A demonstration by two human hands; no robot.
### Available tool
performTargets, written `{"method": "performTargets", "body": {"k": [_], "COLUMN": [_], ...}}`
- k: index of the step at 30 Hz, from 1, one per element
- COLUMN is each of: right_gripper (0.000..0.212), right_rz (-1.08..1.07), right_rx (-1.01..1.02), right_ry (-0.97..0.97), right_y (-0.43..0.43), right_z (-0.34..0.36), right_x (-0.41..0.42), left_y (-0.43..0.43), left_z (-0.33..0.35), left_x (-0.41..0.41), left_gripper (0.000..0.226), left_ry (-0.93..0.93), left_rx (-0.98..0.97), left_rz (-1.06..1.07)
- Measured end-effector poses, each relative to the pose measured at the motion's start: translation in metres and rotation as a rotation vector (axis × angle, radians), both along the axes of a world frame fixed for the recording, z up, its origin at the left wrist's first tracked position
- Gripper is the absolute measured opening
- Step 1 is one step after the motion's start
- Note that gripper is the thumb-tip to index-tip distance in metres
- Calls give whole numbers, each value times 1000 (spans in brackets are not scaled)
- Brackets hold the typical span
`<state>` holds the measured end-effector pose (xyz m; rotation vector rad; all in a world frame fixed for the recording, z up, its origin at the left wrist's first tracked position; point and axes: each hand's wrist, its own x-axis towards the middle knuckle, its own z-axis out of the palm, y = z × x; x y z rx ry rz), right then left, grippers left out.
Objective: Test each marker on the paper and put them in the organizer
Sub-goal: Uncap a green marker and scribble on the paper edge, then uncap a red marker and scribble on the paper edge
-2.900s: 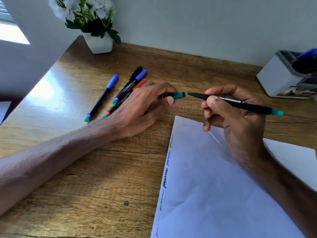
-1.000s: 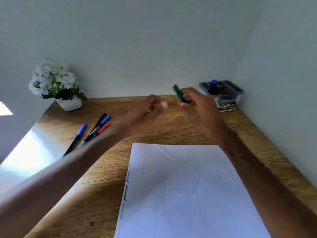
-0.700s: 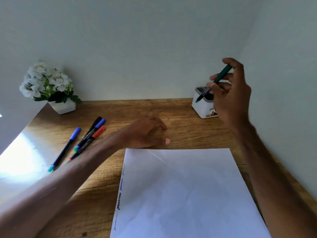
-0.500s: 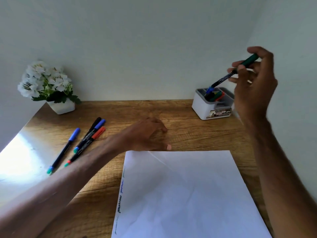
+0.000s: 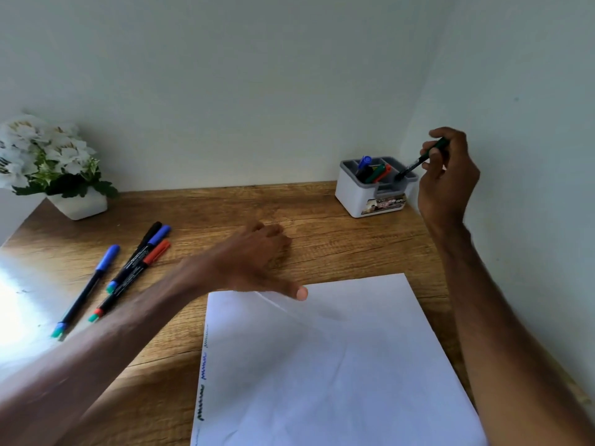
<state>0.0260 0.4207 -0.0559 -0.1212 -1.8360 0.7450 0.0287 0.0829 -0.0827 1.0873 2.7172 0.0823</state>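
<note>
The scene is a desk corner, as found in a home study or a small office. A wood-grain desk (image 5: 338, 239) is set where two plain pale walls (image 5: 225, 91) meet. A white pot (image 5: 80, 206) of white flowers (image 5: 42, 149) is placed at the far left as decoration. Stationery is spread about: a sheet of paper (image 5: 338, 365) scribbled along its left edge, four markers (image 5: 135, 262) laid loose on the wood, and a white organizer (image 5: 354, 194) with a grey divided top beside the right wall. Daylight is cast over the desk's left end.
</note>
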Motion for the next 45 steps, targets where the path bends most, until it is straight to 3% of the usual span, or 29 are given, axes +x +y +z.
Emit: {"method": "performTargets", "body": {"k": [5,11,17,23,29,36,42,45], "right_gripper": [25,24,26,36,52,33,12,13], "right_rz": [38,-10,-23,-76,-98,24,206,313], "right_rx": [31,33,80,84,74,197,487,577], "right_ry": [-67,129,-200,-352,-252,-86,99,80], "right_y": [-6,-5,7,8,-4,-53,-113,-140], "right_z": [-2,6,-18,-24,-15,-6,-8,-15], "right_x": [1,1,-7,-8,-3,9,17,17], "left_y": [2,1,3,3,3,1,-2,-8], "left_z": [-2,-9,-12,-12,-13,-22,-22,-18], "left_x": [1,-4,-6,-5,-6,-13,-12,-8], "left_gripper": [119,113,111,111,112,105,101,80], "left_ry": [27,42,71,64,65,86,99,91], "left_rx": [-9,49,60,74,87,185,239,317], "left_rz": [-7,0,13,12,19,29,20,41]}}
